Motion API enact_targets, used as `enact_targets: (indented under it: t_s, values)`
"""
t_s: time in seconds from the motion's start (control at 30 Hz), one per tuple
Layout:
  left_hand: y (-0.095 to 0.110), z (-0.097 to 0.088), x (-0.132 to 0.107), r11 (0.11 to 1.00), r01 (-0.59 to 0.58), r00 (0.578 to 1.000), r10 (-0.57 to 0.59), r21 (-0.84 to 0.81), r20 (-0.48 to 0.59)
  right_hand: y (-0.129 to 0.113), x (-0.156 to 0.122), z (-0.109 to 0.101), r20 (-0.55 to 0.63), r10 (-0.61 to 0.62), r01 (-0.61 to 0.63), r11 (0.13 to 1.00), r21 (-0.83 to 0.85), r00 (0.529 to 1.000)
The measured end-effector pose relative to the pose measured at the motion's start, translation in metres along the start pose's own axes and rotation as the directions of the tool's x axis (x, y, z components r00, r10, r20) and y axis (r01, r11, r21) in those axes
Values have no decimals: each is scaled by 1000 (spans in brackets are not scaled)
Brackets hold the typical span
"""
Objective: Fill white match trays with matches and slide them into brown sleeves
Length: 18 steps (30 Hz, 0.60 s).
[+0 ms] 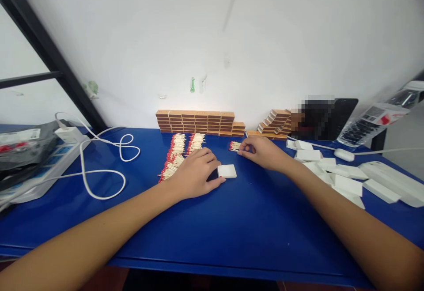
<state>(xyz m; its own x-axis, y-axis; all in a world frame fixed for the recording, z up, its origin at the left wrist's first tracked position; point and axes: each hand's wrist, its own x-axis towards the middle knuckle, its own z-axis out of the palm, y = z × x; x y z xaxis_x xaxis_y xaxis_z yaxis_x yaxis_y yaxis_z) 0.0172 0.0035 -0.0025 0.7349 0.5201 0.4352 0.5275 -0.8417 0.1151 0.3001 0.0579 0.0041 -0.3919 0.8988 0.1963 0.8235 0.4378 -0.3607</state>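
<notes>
My left hand (198,174) grips a small white matchbox tray (227,171) by its left end, thumb in front and fingers behind. A red speck shows by the thumb tip; I cannot make out what it is. Further right, my right hand (261,152) pinches at the edge of a small pile of red-tipped matches (234,145); how many it holds is hidden. Larger heaps of matches (177,144) lie behind and left of my left hand, which partly covers them. A second bundle of matches (196,141) lies beside those.
Stacked brown matchboxes (195,122) line the wall, with a leaning stack (276,122) farther right. White trays (346,184) lie scattered at the right, near a phone (346,114) and a plastic bottle (371,119). A white cable (102,197) and power strip (43,178) occupy the left.
</notes>
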Motion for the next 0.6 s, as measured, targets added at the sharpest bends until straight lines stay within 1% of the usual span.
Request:
enact_targets:
  t_s: [0.07,0.13,0.27,0.37,0.47,0.53,0.6]
  values:
    - [-1,0,0,1000,6,1000,-6,-5,5,0,0,3,21,32,-32,999,0,999]
    - [-1,1,0,1000,12,1000,-11,-7,13,0,-1,5,42,40,-39,999,-12,998]
    - [0,1,1,1000,23,1000,-23,-13,18,-4,-6,1,86,-1,0,1000,12,996]
    - [0,0,1,999,38,999,-38,-22,15,-17,-11,-9,117,-47,35,994,100,992]
    - [-2,0,1,999,39,999,-39,-26,3,-34,-16,-17,212,-99,64,984,169,972]
    - [-3,1,1,999,42,999,-42,-33,-6,-42,-19,-18,274,-127,80,981,177,953]
    - [-4,1,1,999,35,999,-36,-35,-16,-47,-22,-16,289,-148,104,981,161,946]
